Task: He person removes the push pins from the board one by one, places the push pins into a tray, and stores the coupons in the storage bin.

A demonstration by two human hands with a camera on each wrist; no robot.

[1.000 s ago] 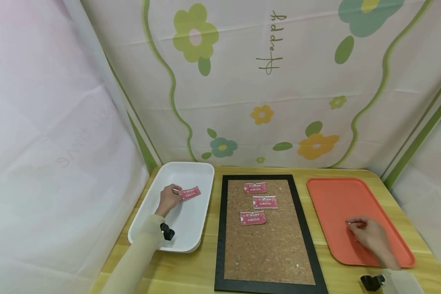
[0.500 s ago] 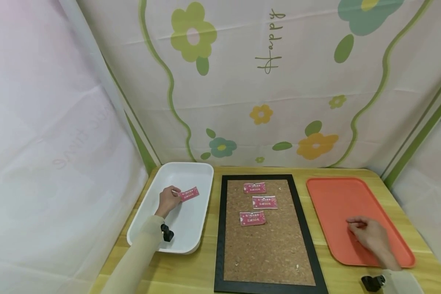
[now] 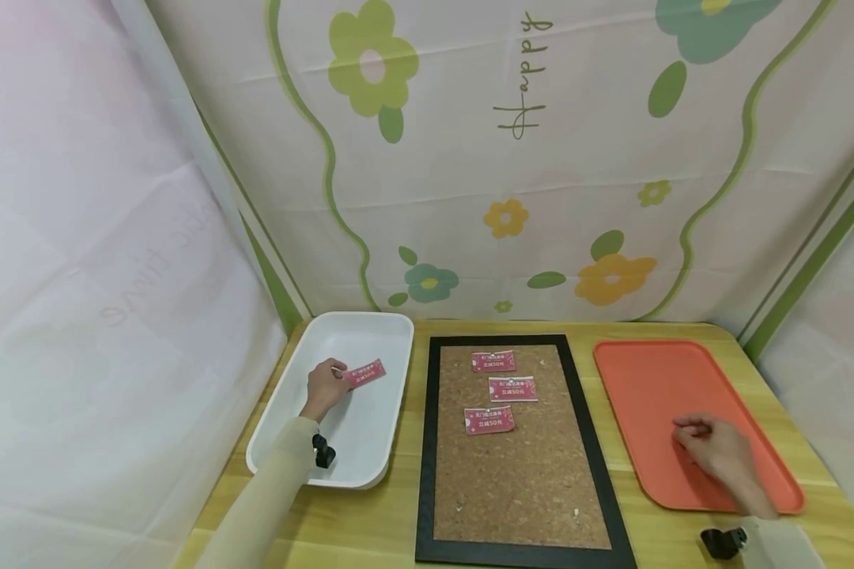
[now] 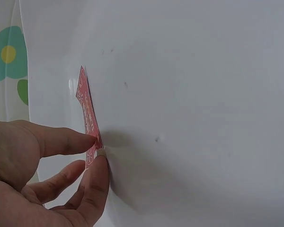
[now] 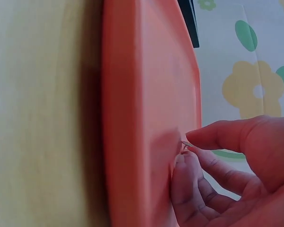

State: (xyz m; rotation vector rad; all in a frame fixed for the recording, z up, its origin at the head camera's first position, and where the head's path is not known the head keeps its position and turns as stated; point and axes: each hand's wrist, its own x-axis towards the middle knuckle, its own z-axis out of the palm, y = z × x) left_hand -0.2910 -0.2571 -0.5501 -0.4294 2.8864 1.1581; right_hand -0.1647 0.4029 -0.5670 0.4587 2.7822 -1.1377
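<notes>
Little has changed over the last second: both your hands stay almost where they were, and the coupon in your left hand has kept about the same tilt. Your left hand [image 3: 326, 386] pinches a small pink paper coupon with white printing [image 3: 366, 373] between thumb and fingers. The coupon extends beyond the fingertips, bowed in the left wrist view, inside a white rounded tub with a glossy surface [image 3: 370, 442]. Whether its edge touches the tub floor, you cannot tell from here.

Your right hand [image 3: 719, 450] is over a flat orange-red tray with rounded corners [image 3: 655, 387]. Its fingers are curled in, thumb close against a fingertip, pinching a tiny, thin, shiny piece, perhaps a pin [image 5: 186, 143]; its full shape is hidden.

Between your hands, on the yellowish wood table [image 3: 398, 521], lies a brown cork board in a black frame [image 3: 512, 490]. Three matching pink coupons sit toward its far end: the far one [image 3: 493, 362], the middle one [image 3: 512, 389] and the near one [image 3: 489, 420]. The steady hands mean, as a judgement, a pause in picking up: the fourth coupon is held but not yet on the board.
</notes>
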